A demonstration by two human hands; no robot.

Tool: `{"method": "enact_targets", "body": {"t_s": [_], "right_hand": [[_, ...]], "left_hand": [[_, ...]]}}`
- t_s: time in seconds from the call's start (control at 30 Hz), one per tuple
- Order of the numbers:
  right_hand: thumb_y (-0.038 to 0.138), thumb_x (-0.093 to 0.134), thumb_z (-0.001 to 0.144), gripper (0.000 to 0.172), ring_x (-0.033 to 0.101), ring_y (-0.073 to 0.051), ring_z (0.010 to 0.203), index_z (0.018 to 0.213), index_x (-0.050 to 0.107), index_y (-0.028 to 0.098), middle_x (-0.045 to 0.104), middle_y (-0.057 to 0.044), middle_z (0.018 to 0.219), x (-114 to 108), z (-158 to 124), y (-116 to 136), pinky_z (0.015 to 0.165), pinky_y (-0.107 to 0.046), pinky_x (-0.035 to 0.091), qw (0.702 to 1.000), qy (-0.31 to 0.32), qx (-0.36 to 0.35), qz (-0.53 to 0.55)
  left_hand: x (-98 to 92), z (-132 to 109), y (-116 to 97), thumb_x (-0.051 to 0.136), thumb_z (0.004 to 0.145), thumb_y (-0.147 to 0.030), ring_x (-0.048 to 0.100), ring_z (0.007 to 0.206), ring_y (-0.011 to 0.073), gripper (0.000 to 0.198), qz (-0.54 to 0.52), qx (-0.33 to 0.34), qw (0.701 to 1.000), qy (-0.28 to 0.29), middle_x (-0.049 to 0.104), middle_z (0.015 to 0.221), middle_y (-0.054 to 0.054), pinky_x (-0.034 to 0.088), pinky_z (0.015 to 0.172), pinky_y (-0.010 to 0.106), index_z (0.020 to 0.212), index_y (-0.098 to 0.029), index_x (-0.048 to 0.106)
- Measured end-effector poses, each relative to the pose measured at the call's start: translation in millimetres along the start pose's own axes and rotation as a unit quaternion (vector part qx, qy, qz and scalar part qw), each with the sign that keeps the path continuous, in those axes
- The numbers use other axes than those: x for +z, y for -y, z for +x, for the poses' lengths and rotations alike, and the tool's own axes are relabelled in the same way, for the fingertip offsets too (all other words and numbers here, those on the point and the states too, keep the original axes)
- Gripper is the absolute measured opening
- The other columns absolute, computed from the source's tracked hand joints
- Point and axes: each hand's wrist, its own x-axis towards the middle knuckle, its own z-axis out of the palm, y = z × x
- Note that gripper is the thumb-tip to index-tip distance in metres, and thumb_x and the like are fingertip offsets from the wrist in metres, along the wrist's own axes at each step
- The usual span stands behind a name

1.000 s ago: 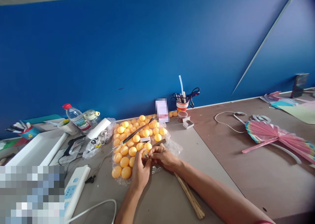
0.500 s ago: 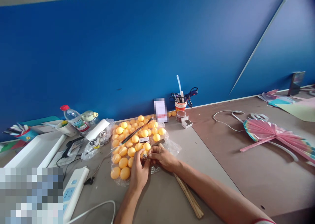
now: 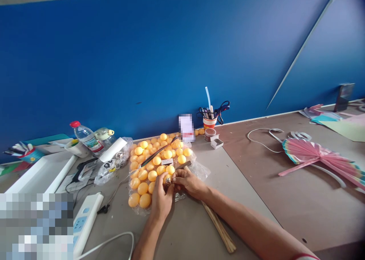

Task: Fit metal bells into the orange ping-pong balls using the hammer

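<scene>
Between my two hands is a small silvery, knobbly metal piece (image 3: 167, 181), its lower part covered by fingers. My left hand (image 3: 161, 199) is closed around it from the left. My right hand (image 3: 186, 181) pinches at its right side with thumb and forefinger; anything tiny in that pinch cannot be made out. Just beyond the hands lies a clear plastic bag of orange balls (image 3: 145, 200). A slim black tool (image 3: 155, 154) with a cord rests across the balls. Under my right wrist runs the wooden handle (image 3: 219, 226) of a hammer, its dark head (image 3: 183, 165) beside the bag.
To the left are a white power strip (image 3: 88, 218), a white tray (image 3: 42, 172), a red-capped bottle (image 3: 89, 139) and a plastic bag (image 3: 110, 169). A cup of pens (image 3: 209, 123) and a small open box (image 3: 217, 143) stand by the blue wall. A pink folding fan (image 3: 308, 153) lies right.
</scene>
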Motion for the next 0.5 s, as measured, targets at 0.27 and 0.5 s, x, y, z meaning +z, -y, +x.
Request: {"method": "enact_targets", "body": {"t_s": [0.27,0.5], "right_hand": [[0.042,0.073,0.072,0.026,0.044,-0.010,0.049,0.066,0.060,0.021,0.053,0.004,0.052,1.4,-1.7,3.2,0.054,-0.025,0.036,1.000,0.021,-0.010,0.005],[0.040,0.074,0.070,0.025,0.043,-0.010,0.050,0.066,0.059,0.020,0.053,0.004,0.052,1.3,-0.8,2.7,0.054,-0.025,0.034,1.000,0.017,-0.003,0.004]], "left_hand": [[1.1,0.1,1.9,0.062,0.082,-0.031,0.063,0.105,0.0254,0.032,-0.002,0.007,1.000,-0.008,0.067,0.111,0.010,0.052,0.093,0.042,0.112,-0.021,0.059],[-0.1,-0.1,1.6,0.059,0.083,-0.027,0.062,0.107,0.0260,0.032,0.010,0.003,1.000,0.008,0.066,0.112,0.012,0.051,0.093,0.044,0.114,-0.018,0.057]]}}
